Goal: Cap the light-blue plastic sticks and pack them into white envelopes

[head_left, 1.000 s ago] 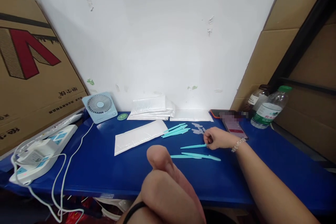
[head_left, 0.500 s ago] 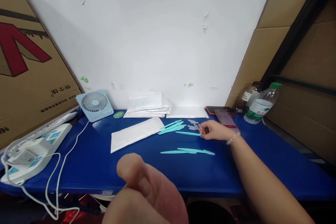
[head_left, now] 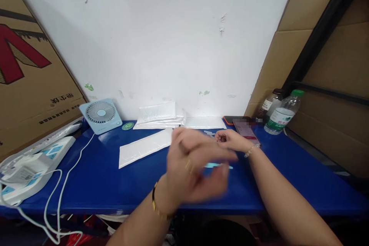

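My left hand (head_left: pixel 198 165) is smeared by motion over the middle of the table. Its thumb and forefinger point right with a gap between them, and nothing shows in it. Beyond it my right hand (head_left: pixel 230 140) is closed, its fingertips pinched beside some small clear plastic caps (head_left: pixel 209 133). The slim turquoise eyebrow razor at those fingertips is mostly hidden behind my left hand. Other turquoise eyebrow razors (head_left: pixel 211 165) lie on the blue table nearer me, partly covered by my left hand. The razor pile farther back is hidden.
A white padded envelope (head_left: pixel 144 148) lies left of my hands, with stacked envelopes (head_left: pixel 157 111) against the wall. A blue fan (head_left: pixel 100 113) and a power strip (head_left: pixel 54 150) with cables stand left. Phones (head_left: pixel 245 130) and bottles (head_left: pixel 281 113) are at right.
My left hand has swung from the near edge up and right over the table, now covering the razor pile. My right hand stays at nearly the same place, still closed.
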A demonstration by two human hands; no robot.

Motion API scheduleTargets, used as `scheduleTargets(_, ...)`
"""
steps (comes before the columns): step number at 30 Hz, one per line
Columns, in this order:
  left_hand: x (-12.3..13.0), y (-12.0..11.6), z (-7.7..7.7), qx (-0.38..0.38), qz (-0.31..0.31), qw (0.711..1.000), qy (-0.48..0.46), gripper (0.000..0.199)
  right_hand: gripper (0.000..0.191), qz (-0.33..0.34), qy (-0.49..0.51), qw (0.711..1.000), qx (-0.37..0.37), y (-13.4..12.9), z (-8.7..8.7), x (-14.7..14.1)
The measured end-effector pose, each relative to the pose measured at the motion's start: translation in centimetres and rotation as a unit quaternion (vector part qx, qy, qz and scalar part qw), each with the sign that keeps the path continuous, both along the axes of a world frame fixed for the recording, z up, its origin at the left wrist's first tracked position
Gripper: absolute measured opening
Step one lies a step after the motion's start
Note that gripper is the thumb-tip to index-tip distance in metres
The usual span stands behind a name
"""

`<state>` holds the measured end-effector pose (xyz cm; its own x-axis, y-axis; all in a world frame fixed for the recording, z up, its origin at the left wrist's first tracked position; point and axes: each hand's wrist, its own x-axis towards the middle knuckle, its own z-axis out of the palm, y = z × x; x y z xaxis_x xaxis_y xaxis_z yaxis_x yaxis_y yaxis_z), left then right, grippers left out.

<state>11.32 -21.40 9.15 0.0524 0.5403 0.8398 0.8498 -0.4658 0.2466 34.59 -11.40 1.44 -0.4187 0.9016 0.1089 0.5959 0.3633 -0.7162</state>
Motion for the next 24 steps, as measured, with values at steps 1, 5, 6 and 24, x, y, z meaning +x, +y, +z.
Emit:
scheduleTargets(1, 0.0, 1.8, -0.2, -0.018, -0.054, 0.997, 0.057, 0.037, 0.016, 0.003, -0.005, 1.000, 0.023, 0.0, 0.0, -0.3)
scheduleTargets(5, -1.3, 8.7, -3.5, -0.180, -0.204, 0.910, 0.312, 0.033, 0.018, -0.016, -0.020, 0.996, 0.084, 0.1, -0.4, -1.8)
scheduleTargets(6, -1.6, 10.0, -4.5, -0.220, -0.190, 0.896, 0.336, 0.031, 0.019, -0.023, -0.021, 0.996, 0.088, 0.2, -0.5, -2.0)
scheduleTargets(24, -3.9, 13.6, -8.2, -0.316, -0.222, 0.893, 0.229, 0.026, 0.034, 0.055, -0.106, 0.987, -0.109, -0.5, 0.5, 0.6)
